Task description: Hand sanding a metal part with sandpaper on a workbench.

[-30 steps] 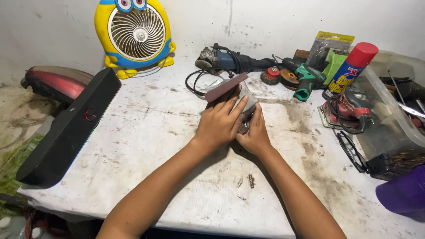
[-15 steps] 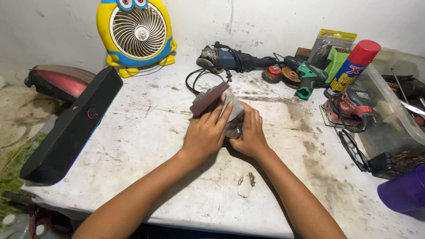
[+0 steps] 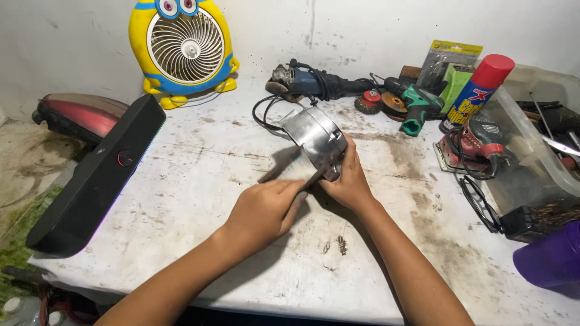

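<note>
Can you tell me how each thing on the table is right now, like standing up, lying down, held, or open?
Metal part: tilted up, held.
Right hand: closed on the metal part.
Left hand: pinching a thin strip.
Yellow fan: standing upright.
Black speaker: lying flat.
Spray can: upright, red cap on.
Angle grinder: lying down.
Plastic bin: open.

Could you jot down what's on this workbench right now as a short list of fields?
Surface: stained white table
Right hand: holds a shiny metal part tilted on its edge
Left hand: holds a thin dark strip against that part
Back: yellow fan, angle grinder, green drill
Left: long black speaker
Right: red-capped spray can, clear plastic box
</note>
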